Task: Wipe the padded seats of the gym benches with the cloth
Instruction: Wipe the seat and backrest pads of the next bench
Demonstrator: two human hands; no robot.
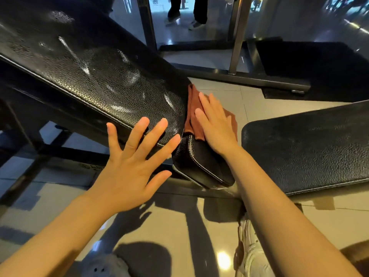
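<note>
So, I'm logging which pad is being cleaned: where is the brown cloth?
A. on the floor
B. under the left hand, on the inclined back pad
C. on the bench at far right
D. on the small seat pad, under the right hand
D: the right hand presses the brown cloth flat on the small seat pad.

A person's legs (186, 11) stand on the glossy tiled floor (219, 100) beyond two metal posts (237, 35); a dark mat (311, 62) lies right, white shoes (249, 248) below.
</note>
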